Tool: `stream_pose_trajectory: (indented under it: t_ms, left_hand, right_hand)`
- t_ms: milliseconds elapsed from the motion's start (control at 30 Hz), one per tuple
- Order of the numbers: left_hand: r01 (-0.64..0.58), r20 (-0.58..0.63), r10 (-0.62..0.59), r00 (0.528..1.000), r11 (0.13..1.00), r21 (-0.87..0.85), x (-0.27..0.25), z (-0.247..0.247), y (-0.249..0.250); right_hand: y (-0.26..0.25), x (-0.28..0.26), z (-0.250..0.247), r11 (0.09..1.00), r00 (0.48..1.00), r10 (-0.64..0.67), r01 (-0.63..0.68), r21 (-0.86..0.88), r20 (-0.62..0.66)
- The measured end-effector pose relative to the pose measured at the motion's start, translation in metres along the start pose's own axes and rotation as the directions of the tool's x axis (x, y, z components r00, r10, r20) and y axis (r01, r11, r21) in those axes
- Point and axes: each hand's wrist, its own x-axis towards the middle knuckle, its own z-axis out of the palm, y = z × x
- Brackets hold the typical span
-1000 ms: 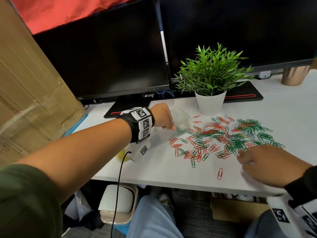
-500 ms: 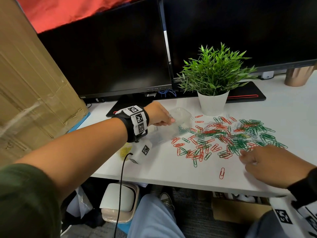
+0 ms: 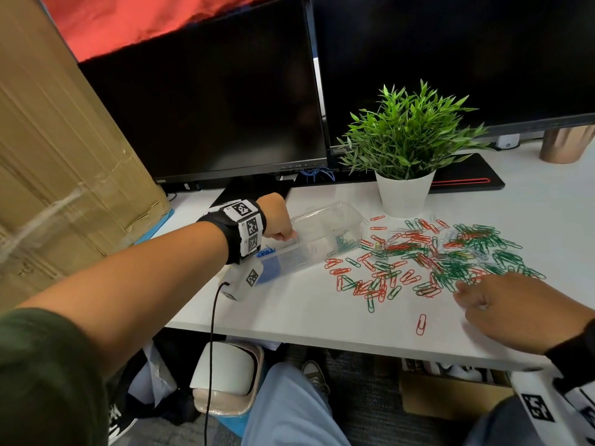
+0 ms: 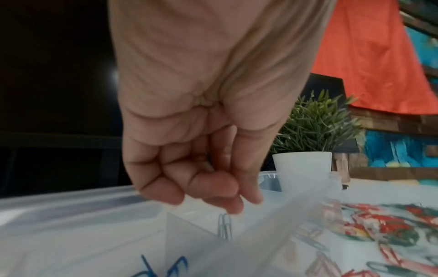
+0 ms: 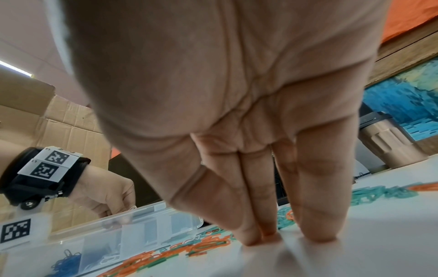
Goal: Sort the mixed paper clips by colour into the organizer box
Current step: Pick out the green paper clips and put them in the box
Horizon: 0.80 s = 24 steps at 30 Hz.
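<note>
A clear organizer box point(image 3: 301, 261) lies on the white desk, with blue clips point(image 3: 266, 252) in its left compartment and green ones point(image 3: 343, 244) at its right end. My left hand point(image 3: 289, 235) hovers over the box's middle, fingers curled, pinching a pale paper clip point(image 4: 224, 226) that hangs down into a compartment. The mixed pile of red, green and pale clips point(image 3: 434, 255) spreads to the right of the box. My right hand point(image 3: 463, 288) rests at the pile's near edge, fingers point(image 5: 315, 221) straight with their tips pressed on the desk. One red clip point(image 3: 420, 324) lies apart near the front edge.
A potted plant point(image 3: 405, 194) stands just behind the pile. Two dark monitors point(image 3: 209, 117) line the back, a large cardboard box point(image 3: 48, 156) fills the left side, and a copper cup point(image 3: 563, 146) is at the far right. The desk's front edge point(image 3: 322, 341) is close.
My left hand has drawn back leftward along the box, from the green end to the middle compartments. The right hand has barely shifted at the pile's edge.
</note>
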Motion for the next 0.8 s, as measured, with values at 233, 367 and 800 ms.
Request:
stream_pose_trajectory:
  t_ms: [233, 367, 800]
  left_hand:
    - [0.012, 0.022, -0.012, 1.0, 0.999, 0.039, -0.002, -0.003, 0.01]
    - [-0.174, -0.093, 0.184, 0.978, 0.979, 0.104, -0.006, 0.0, 0.027]
    - [-0.21, 0.335, 0.122, 0.934, 0.947, 0.241, -0.014, 0.015, 0.054]
  right_hand:
    - [-0.001, 0.001, -0.001, 0.999, 1.0, -0.017, 0.018, -0.03, 0.011]
    - [0.0, 0.002, 0.0, 0.999, 1.0, -0.013, 0.013, -0.053, 0.016]
    - [0.0, -0.002, -0.003, 1.0, 0.999, -0.024, 0.024, -0.011, 0.027]
